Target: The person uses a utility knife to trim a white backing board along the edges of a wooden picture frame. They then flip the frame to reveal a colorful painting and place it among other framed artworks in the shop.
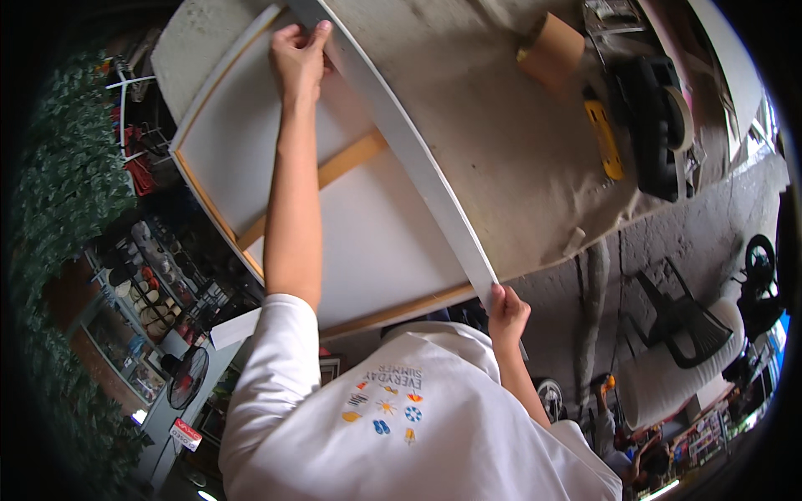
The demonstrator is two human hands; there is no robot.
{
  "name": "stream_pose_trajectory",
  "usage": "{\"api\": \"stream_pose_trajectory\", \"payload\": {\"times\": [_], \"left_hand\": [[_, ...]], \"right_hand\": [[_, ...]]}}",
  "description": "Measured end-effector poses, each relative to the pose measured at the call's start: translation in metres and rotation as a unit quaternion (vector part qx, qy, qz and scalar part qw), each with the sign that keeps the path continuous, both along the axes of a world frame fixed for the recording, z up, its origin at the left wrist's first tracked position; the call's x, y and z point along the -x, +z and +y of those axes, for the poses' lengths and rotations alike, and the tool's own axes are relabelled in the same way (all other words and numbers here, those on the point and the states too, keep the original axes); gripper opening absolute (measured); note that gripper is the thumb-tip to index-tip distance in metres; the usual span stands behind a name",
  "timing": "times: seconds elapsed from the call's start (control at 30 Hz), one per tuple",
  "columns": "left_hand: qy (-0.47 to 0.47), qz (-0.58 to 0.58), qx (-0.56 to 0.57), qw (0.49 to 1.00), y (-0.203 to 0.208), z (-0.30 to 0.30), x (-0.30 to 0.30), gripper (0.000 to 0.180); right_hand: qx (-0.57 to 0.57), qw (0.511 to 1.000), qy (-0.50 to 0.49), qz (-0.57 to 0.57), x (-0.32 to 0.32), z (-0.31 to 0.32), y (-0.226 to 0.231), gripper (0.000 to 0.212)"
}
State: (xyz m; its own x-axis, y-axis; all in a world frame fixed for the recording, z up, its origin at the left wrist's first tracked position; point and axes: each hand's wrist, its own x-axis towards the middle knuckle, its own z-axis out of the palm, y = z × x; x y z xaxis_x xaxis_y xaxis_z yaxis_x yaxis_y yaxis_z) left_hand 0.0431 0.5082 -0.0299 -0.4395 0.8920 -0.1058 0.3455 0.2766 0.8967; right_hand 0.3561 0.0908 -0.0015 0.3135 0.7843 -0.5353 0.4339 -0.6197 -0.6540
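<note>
Between my hands stands a large stretched canvas (393, 242), tilted, its pale back and wooden stretcher bars facing up and to the left. A wooden crossbar (351, 160) runs across that back. Along the canvas's right side runs a long white edge (409, 150). At its far end, my left hand (301, 65) is closed on this edge, thumb on top and the other fingers partly hidden. Near my body, my right hand (509, 317) grips the near corner of the same edge, thumb uppermost.
The canvas rests over a table with a beige cloth (493, 192). On its right lie a roll of brown tape (551, 52), a yellow cutter (603, 138) and a black tape dispenser (656, 125). A dark plastic chair (685, 321) is right; a fan (189, 376) is left.
</note>
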Motion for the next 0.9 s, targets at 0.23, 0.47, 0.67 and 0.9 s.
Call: {"api": "stream_pose_trajectory", "payload": {"times": [0.23, 0.47, 0.67, 0.9], "left_hand": [[-0.330, 0.330, -0.012, 0.884, 0.038, -0.103, -0.055, 0.125], [-0.379, 0.257, 0.034, 0.888, 0.036, -0.121, -0.053, 0.137], [-0.353, 0.321, 0.046, 0.878, 0.043, -0.122, -0.064, 0.124], [-0.316, 0.353, 0.015, 0.880, 0.040, -0.151, -0.074, 0.091]], "right_hand": [[-0.010, 1.000, -0.004, -0.012, 0.003, 0.006, 0.004, 0.022], [-0.008, 0.999, -0.027, 0.020, 0.005, 0.005, 0.004, 0.020], [-0.048, 0.996, 0.061, -0.041, -0.006, 0.022, 0.014, 0.022], [-0.282, 0.922, 0.086, -0.251, -0.077, 0.154, 0.050, 0.019]]}}
